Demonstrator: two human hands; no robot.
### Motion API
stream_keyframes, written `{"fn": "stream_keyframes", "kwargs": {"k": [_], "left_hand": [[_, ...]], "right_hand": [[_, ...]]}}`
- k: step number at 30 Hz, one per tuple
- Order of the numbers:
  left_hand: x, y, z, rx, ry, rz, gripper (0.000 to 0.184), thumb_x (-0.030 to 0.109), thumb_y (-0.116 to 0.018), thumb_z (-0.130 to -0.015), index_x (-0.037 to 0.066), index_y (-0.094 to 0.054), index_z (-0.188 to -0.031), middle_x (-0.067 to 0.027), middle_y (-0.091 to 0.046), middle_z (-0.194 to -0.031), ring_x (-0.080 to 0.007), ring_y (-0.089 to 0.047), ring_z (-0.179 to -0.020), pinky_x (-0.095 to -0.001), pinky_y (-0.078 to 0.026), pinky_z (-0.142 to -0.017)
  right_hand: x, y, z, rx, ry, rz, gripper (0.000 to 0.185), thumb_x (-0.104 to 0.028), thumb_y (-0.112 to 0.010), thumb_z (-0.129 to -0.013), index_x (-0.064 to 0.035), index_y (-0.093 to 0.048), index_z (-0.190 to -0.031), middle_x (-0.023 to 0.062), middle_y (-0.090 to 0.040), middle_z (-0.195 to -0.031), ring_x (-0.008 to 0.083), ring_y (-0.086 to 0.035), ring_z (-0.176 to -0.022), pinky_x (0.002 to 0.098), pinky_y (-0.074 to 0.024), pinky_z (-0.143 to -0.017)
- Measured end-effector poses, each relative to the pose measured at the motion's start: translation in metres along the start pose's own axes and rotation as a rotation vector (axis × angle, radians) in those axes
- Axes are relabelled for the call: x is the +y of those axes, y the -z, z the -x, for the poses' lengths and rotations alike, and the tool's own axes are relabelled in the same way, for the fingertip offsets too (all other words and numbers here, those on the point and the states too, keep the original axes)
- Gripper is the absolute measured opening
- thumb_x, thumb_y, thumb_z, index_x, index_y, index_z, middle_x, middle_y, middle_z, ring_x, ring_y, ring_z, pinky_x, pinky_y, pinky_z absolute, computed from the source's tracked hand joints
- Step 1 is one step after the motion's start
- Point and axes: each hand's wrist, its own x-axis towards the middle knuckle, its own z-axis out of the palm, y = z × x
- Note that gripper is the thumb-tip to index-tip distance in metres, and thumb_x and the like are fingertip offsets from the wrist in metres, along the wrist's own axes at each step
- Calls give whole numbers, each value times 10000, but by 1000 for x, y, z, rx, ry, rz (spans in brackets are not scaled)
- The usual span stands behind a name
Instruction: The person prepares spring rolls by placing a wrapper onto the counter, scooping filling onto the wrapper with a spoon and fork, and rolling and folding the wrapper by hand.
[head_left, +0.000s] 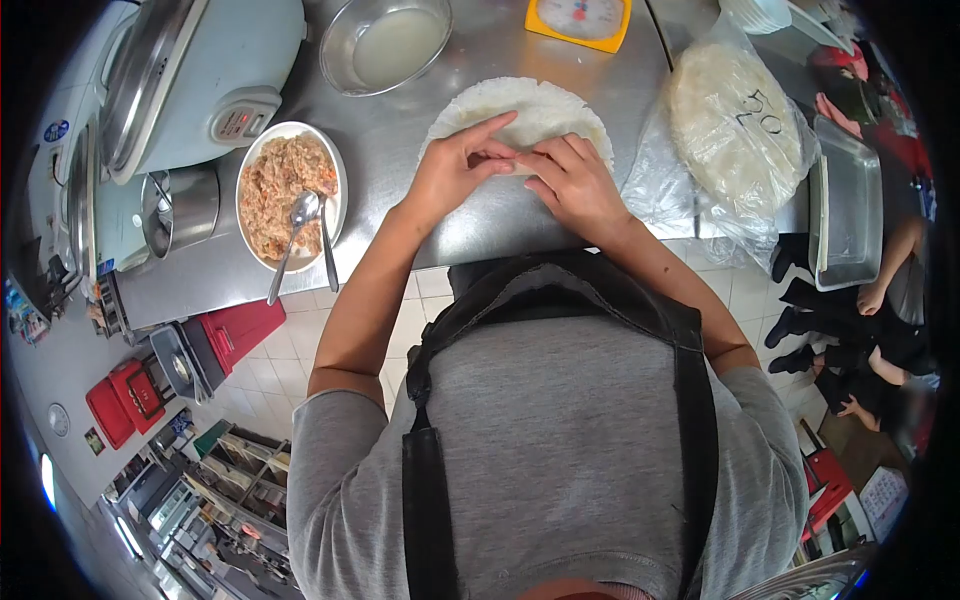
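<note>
A thin, round white wrapper sheet (520, 98) lies flat on the steel worktop. My left hand (455, 172) is at its near edge, thumb and fingers together, with the index finger stretched out over the sheet. Beside it, my right hand (575, 185) has its fingers bent onto the same edge. The fingertips of both hands almost meet there, where the edge seems rolled or folded; my fingers partly cover it. To the left stands an oval white dish (342, 190) of minced filling (285, 175), with two spoons (303, 212) resting in it.
A metal bowl (330, 65) of cloudy liquid and a yellow scale (613, 40) stand behind. Plastic-wrapped wrapper sheets (735, 120) lie right, near a metal tray (850, 200). A large cooker (215, 90) and a metal pot (195, 210) are left. Another person (900, 290) is at far right.
</note>
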Motion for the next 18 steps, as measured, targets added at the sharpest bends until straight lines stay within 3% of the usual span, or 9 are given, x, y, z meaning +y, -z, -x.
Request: {"fn": "stream_keyframes", "kwargs": {"k": [2, 5, 8, 11, 14, 18], "left_hand": [[2, 3, -5, -10, 14, -3, 632, 9, -774, -870, 165, -596, -1456, -81, -754, -1016, -175, -729, -943, -333, -612, -817], [-5, -3, -1, 115, -218, -187, 655, 16, -791, -855, 164, -588, -1459, -97, -760, -1048, -185, -729, -939, -338, -611, -811], [9, -4, 9, 90, -261, -442, 676, -20, -794, -847, 114, -571, -1471, -96, -767, -1079, -165, -726, -974, -339, -584, -890], [0, -3, 4, 117, -316, -426, 723, 26, -828, -816, 155, -558, -1474, -113, -758, -1071, -196, -731, -930, -339, -615, -812], [-1, -1, -4, 66, -134, -170, 739, 29, -835, -811, 143, -548, -1483, -103, -764, -1055, -192, -732, -920, -337, -600, -832], [-1, 5, -13, 24, -23, -87, 741, 34, -842, -807, 132, -550, -1481, -100, -762, -1055, -180, -725, -902, -324, -593, -849]], "right_hand": [[9, -7, 1, 19, 33, 52, 296, -109, -747, -814, -75, -733, -1108, 59, -639, -1008, 252, -597, -1005, 393, -477, -872], [12, -7, -1, 20, 41, 58, 281, -125, -730, -836, -75, -737, -1113, 52, -644, -1004, 249, -599, -989, 389, -476, -868], [16, -9, -2, 17, 19, 17, 281, -139, -736, -839, -77, -742, -1113, 53, -648, -1011, 250, -598, -993, 390, -475, -873], [16, -6, -5, -21, -12, 4, 264, -148, -737, -845, -76, -742, -1099, 51, -647, -1014, 250, -596, -999, 393, -473, -880], [15, -2, -7, -18, -16, 25, 367, -109, -796, -775, -80, -734, -1136, 57, -650, -1055, 258, -603, -1010, 396, -484, -904], [16, -6, -7, 25, 29, 36, 268, -173, -749, -834, -84, -736, -1087, 51, -642, -1028, 255, -595, -1010, 397, -468, -883]]}}
